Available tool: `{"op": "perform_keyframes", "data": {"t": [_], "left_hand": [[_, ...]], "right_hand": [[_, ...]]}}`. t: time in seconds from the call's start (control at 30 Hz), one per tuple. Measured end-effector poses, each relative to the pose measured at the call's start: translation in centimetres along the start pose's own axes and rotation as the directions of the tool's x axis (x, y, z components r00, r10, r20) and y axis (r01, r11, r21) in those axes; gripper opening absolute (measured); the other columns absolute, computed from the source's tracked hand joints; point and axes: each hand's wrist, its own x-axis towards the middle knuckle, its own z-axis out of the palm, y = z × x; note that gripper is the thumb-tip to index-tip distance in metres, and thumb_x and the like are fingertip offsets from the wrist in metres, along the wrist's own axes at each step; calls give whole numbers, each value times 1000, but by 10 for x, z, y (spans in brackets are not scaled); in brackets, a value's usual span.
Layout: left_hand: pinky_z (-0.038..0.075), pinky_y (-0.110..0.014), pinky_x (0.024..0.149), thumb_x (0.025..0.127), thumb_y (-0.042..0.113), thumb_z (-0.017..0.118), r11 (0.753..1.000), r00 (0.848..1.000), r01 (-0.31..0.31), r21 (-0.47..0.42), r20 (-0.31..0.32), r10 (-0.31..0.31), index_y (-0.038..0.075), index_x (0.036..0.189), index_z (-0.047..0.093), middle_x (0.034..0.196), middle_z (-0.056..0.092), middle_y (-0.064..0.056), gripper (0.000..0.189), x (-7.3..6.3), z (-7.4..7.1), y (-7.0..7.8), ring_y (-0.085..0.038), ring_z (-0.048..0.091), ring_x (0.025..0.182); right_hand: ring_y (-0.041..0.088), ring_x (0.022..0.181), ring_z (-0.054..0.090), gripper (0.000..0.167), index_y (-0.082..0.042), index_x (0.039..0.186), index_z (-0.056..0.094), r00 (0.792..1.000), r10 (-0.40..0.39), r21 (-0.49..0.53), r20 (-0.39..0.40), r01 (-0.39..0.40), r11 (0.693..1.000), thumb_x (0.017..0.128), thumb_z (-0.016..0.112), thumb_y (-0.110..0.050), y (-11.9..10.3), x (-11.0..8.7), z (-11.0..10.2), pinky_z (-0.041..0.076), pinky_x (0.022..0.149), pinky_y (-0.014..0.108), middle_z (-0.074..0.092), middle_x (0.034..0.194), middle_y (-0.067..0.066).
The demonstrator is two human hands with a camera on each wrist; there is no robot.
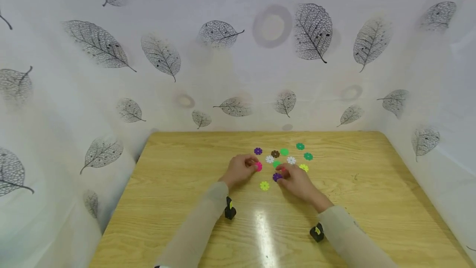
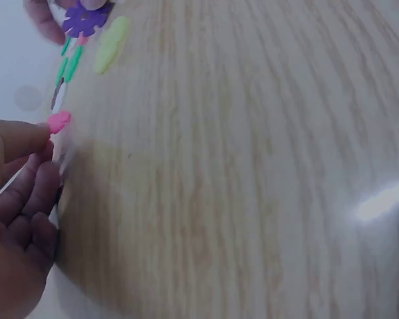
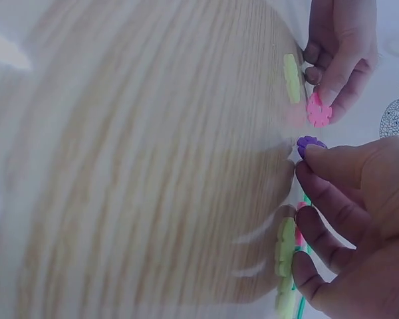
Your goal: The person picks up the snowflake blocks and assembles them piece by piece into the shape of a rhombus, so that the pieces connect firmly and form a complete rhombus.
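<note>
Between thumb and finger, my left hand (image 1: 239,170) pinches a pink notched plastic disc (image 1: 260,166), a flower-shaped piece; in the right wrist view this pink disc (image 3: 319,113) stands on edge. To its right, my right hand (image 1: 298,182) pinches a purple notched disc (image 1: 276,176) by its edge, seen tilted as a purple disc (image 3: 308,143) in the right wrist view. The two held discs are a short way apart. Partly hidden under the right fingers lies a red-pink disc (image 1: 284,169). A yellow disc (image 1: 264,185) lies nearer me, between the hands.
Beyond the hands lie several loose discs: another purple disc (image 1: 258,151), a brown disc (image 1: 275,154), green discs (image 1: 284,151), white discs (image 1: 291,160) and teal discs (image 1: 300,146). A yellow disc (image 1: 304,168) sits right of them. A leaf-patterned curtain (image 1: 238,73) surrounds the wooden table (image 1: 178,156).
</note>
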Motion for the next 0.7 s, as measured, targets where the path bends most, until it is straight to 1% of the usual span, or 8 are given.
{"op": "perform_keyframes", "data": {"t": [0.13,0.23,0.27,0.37,0.43,0.53,0.6,0.7], "left_hand": [[62,-32,87,95,12,74,998,1000,-16,-63,16,17,11,110,78,97,78,-2,15,-3,-9,-6,-12,70,87],[61,-30,85,95,11,74,994,1000,-5,-109,22,8,12,108,78,96,78,-1,14,-5,-13,-11,-12,69,86],[61,-31,84,94,10,73,992,1000,2,-126,19,0,12,108,78,95,77,-1,14,-7,-15,-12,-13,69,85],[60,-29,84,94,10,72,984,999,49,-171,7,-48,11,108,78,95,77,-1,15,-11,-19,-13,-12,69,86],[60,-28,83,94,8,72,978,997,72,-197,-15,-76,9,109,77,95,77,-3,16,-14,-21,-11,-13,68,85],[62,-26,80,97,5,70,959,992,99,-264,-47,-115,3,112,75,93,76,-9,16,-18,-25,-6,-14,69,82],[65,-28,78,98,2,69,940,989,103,-325,-64,-130,-1,115,73,92,76,-14,17,-19,-28,-2,-17,72,80],[68,-35,79,100,-1,66,885,984,120,-450,-64,-166,-6,119,70,93,74,-17,20,-20,-33,5,-21,76,80]], "right_hand": [[24,99,68,17,-4,111,74,999,-46,-15,-9,46,999,95,75,-6,-2,1,-1,62,91,47,74,101,7],[24,98,66,11,-5,106,75,998,-52,-28,-23,51,998,95,74,-5,-3,2,-3,62,89,46,74,100,6],[23,98,65,10,-5,106,75,998,-50,-32,-30,49,998,96,74,-5,-3,3,-3,62,89,45,73,99,6],[22,95,63,10,-4,106,75,997,-53,-42,-56,50,998,96,73,-6,-3,5,-7,60,86,41,73,98,6],[21,94,62,11,-4,107,75,995,-63,-49,-72,59,997,97,73,-7,-5,7,-9,58,84,38,74,97,5],[20,92,62,11,-3,107,75,993,-78,-47,-90,74,996,98,72,-9,-9,9,-14,55,79,32,75,97,6],[21,92,63,12,-3,108,75,990,-99,-47,-100,95,994,98,71,-8,-12,10,-17,54,77,31,76,97,7],[24,92,66,12,-1,108,75,986,-121,-46,-116,116,992,99,71,-7,-18,12,-20,56,77,34,76,98,9]]}}
